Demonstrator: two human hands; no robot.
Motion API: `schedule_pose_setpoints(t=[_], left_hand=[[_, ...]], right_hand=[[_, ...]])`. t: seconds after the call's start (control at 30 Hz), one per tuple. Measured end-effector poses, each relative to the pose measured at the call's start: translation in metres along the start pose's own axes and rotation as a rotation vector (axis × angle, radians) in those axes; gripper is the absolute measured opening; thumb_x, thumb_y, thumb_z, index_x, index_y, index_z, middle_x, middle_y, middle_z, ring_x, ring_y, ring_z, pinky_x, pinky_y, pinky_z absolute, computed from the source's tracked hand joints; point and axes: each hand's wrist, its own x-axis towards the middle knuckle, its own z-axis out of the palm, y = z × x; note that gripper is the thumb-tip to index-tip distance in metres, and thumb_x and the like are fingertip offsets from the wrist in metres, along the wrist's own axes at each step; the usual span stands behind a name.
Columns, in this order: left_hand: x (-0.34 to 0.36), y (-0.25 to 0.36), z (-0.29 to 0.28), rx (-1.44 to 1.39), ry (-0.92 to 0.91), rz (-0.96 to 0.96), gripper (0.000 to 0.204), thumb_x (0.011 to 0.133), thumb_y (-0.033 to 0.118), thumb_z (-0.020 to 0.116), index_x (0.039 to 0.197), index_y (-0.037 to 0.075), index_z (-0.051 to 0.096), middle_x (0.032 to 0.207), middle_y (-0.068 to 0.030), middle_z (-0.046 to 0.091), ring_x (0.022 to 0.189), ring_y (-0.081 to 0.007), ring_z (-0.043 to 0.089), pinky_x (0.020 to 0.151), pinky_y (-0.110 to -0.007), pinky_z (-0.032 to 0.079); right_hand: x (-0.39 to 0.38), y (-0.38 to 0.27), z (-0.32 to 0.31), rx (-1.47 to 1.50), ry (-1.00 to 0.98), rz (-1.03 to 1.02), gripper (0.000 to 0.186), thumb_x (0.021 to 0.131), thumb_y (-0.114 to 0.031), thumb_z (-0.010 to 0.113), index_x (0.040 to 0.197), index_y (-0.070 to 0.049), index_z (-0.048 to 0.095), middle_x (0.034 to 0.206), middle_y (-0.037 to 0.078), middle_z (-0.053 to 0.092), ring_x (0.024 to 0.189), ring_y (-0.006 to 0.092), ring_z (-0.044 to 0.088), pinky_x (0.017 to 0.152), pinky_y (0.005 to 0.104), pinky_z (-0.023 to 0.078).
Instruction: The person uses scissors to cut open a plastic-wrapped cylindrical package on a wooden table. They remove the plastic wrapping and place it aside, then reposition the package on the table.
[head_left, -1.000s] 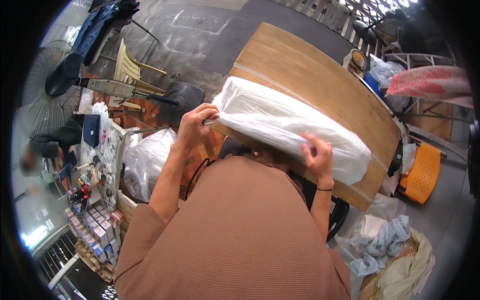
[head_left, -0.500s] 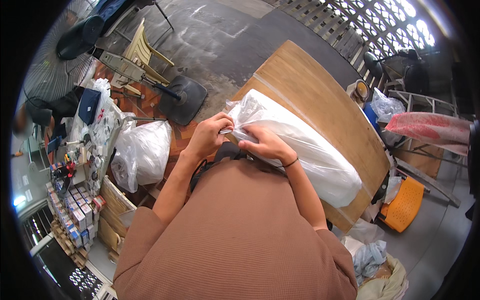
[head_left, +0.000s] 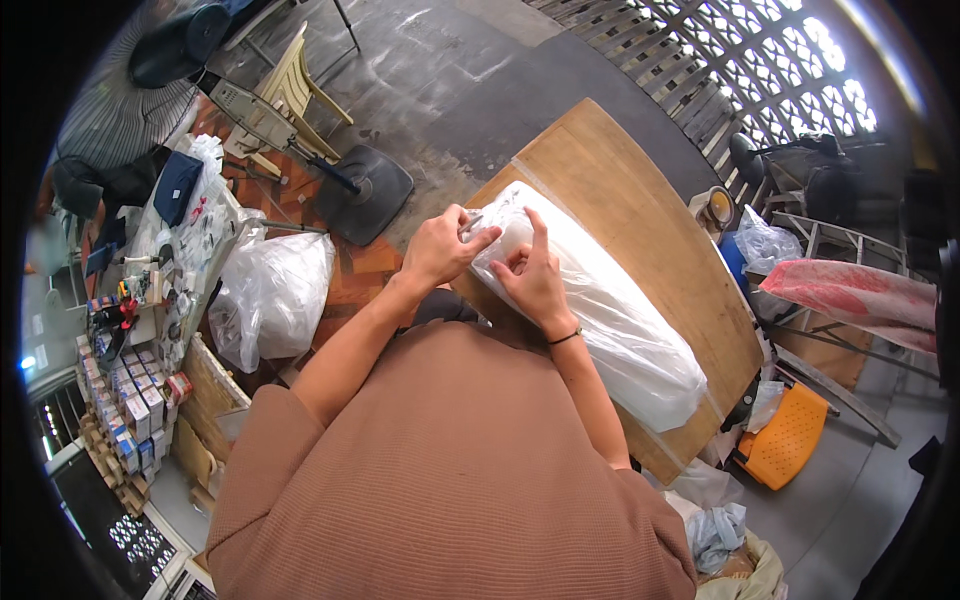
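Head view: left hand [head_left: 440, 247] pinches the white bundle's [head_left: 625, 325] end, right hand [head_left: 535, 285] half-open over it; probably soft, slippery, best held by gathered plastic.

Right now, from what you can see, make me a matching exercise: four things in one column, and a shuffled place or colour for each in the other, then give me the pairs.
Things:
1. Long plastic-wrapped bundle
2. Perforated chair
3. Square fan base
4. Left hand

Places and colours:
A. Dark, on the floor left of the table
B. At the bundle's upper-left end in the picture
C. Lying on the wooden tabletop
D. Orange

Right pairs: 1-C, 2-D, 3-A, 4-B
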Motion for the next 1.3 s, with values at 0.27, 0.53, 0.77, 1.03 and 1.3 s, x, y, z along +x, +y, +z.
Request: schedule_pose_setpoints(t=[0.27,0.53,0.77,1.03,1.3], left_hand=[[0.034,-0.02,-0.003,0.016,-0.023,0.069,0.036,0.095,0.027,0.061,0.081,-0.006,0.065,0.074,-0.0258,0.064,0.069,-0.0431,0.064,0.065,-0.047,0.049],[0.019,-0.077,-0.006,-0.145,-0.154,-0.175,0.043,0.098,0.034,0.06,0.078,-0.004,0.066,0.065,-0.0168,0.063,0.06,-0.0222,0.058,0.063,-0.041,0.047],[0.036,-0.038,0.0,-0.072,-0.179,-0.119,0.052,0.099,0.05,0.057,0.097,0.0,0.073,0.085,-0.0216,0.071,0.081,-0.0329,0.069,0.075,-0.045,0.051],[0.06,-0.051,0.012,-0.091,-0.248,0.075,0.05,0.105,0.042,0.056,0.086,-0.002,0.07,0.076,-0.0191,0.068,0.068,-0.0269,0.06,0.069,-0.041,0.048],[0.072,-0.05,-0.012,-0.554,-0.754,-0.221,0.045,0.102,0.049,0.063,0.082,0.008,0.065,0.067,0.0082,0.044,0.06,-0.0051,0.036,0.053,-0.027,0.03]], right_hand=[[0.004,-0.001,-0.007,-0.075,0.024,-0.025,0.059,0.087,-0.018,0.076,0.142,-0.008,0.056,0.067,0.016,0.067,0.06,0.0308,0.068,0.064,0.0392,0.053],[0.003,-0.009,-0.002,-0.142,0.006,0.033,0.021,0.091,-0.016,0.071,0.108,-0.003,0.067,0.068,0.016,0.068,0.059,0.0248,0.067,0.061,0.0363,0.052],[0.008,0.004,0.023,-0.217,-0.098,-0.157,0.011,0.089,-0.008,0.064,0.094,0.001,0.065,0.083,0.023,0.071,0.081,0.0422,0.069,0.075,0.0487,0.055],[0.009,-0.009,0.016,-0.281,-0.083,-0.156,0.015,0.088,-0.011,0.067,0.1,-0.002,0.065,0.09,0.02,0.072,0.083,0.0405,0.07,0.075,0.0473,0.055],[0.059,-0.001,0.002,-0.638,0.069,-0.364,0.048,0.087,-0.03,0.074,0.132,-0.015,0.065,0.145,0.013,0.055,0.132,0.0352,0.052,0.11,0.0502,0.04]])
